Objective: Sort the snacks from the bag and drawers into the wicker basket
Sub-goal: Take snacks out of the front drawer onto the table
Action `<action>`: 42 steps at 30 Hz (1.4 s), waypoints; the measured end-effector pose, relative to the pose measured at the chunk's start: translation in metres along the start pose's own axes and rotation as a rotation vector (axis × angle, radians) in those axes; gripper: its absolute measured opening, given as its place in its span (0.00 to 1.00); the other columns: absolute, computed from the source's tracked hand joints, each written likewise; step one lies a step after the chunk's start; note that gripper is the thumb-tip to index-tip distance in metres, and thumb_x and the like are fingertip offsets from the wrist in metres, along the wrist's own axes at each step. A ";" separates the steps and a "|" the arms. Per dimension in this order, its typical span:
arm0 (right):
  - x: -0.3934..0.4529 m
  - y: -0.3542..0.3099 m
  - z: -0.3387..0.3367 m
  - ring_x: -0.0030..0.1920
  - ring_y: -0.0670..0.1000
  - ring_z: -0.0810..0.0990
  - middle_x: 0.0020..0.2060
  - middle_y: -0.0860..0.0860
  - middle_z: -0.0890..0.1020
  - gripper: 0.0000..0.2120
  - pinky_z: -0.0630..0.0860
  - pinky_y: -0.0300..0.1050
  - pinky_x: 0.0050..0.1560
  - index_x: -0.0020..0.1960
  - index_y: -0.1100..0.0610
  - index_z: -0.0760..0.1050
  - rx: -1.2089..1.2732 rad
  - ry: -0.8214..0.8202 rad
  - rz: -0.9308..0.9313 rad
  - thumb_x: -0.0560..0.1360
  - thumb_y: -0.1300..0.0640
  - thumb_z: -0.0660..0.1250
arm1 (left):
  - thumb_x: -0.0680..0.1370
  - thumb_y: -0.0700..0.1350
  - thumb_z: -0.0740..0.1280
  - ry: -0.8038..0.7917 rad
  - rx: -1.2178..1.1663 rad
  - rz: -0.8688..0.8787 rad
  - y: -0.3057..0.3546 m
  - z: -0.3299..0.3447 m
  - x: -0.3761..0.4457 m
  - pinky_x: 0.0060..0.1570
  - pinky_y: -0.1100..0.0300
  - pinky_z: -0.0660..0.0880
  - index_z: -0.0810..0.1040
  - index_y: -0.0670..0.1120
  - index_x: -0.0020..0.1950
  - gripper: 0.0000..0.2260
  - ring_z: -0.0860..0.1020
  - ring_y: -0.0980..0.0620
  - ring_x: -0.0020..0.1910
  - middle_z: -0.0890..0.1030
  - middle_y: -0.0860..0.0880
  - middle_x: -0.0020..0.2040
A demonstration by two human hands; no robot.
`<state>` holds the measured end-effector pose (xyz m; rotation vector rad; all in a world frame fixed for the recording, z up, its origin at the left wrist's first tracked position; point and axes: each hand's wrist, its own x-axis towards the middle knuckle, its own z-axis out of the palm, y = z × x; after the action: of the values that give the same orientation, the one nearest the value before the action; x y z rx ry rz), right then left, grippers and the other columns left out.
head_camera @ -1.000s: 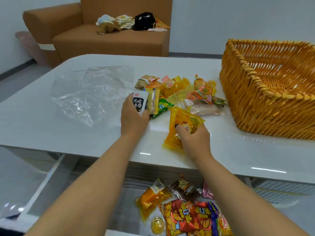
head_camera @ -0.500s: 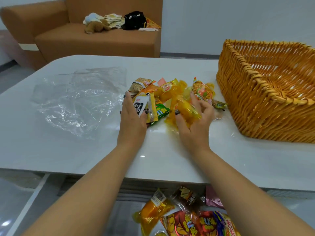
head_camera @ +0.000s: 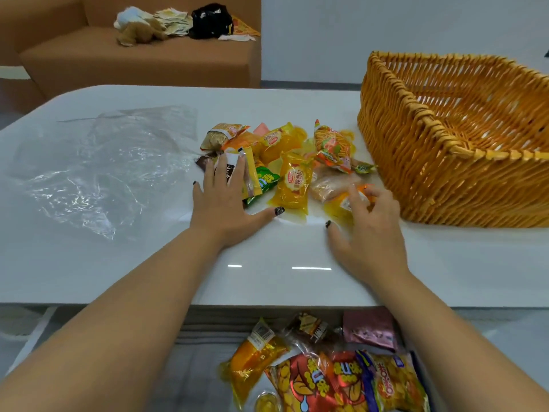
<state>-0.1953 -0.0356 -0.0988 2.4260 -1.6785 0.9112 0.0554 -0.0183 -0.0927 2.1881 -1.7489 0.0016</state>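
Two bare hands lie on the glossy white counter [head_camera: 89, 263] at a heap of small snack packets. The left hand [head_camera: 225, 200] rests flat with fingers spread and straight, its fingertips on a white-and-black sachet [head_camera: 233, 166] at the heap's left edge. The right hand [head_camera: 365, 227] has loosely curved fingers touching an orange-yellow wrapped bun [head_camera: 346, 203], not clearly gripping it. Between the hands lies a yellow soft-bread packet [head_camera: 294, 181]. The woven orange wicker basket [head_camera: 430, 173] stands just right of the heap. A crumpled clear plastic bag [head_camera: 98, 165] lies to the left. More snack packets [head_camera: 326, 379] sit in the open drawer below the counter's near edge.
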 end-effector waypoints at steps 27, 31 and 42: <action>-0.136 0.040 -0.046 0.51 0.56 0.76 0.55 0.56 0.75 0.17 0.78 0.52 0.47 0.58 0.57 0.74 -0.008 -0.801 -0.780 0.71 0.53 0.65 | 0.77 0.60 0.59 0.043 -0.135 0.045 0.032 -0.015 -0.133 0.75 0.50 0.55 0.64 0.51 0.77 0.29 0.51 0.50 0.79 0.53 0.49 0.80; -0.148 0.056 -0.037 0.65 0.58 0.71 0.71 0.55 0.63 0.42 0.73 0.50 0.62 0.77 0.48 0.52 -0.206 -1.154 -0.360 0.70 0.38 0.66 | 0.75 0.61 0.58 0.044 -0.074 0.142 0.040 0.005 -0.189 0.76 0.50 0.39 0.57 0.54 0.79 0.33 0.43 0.49 0.80 0.46 0.46 0.81; -0.160 0.018 -0.028 0.51 0.56 0.78 0.53 0.53 0.78 0.24 0.78 0.49 0.51 0.58 0.54 0.74 -0.281 -1.225 -0.381 0.67 0.44 0.71 | 0.70 0.48 0.61 -0.563 -0.123 0.380 0.042 0.012 -0.236 0.40 0.62 0.73 0.77 0.51 0.46 0.08 0.76 0.55 0.41 0.80 0.55 0.42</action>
<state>-0.2614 0.1013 -0.1593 3.0364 -1.1869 -0.9950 -0.0441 0.1940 -0.1424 1.8415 -2.3629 -0.6677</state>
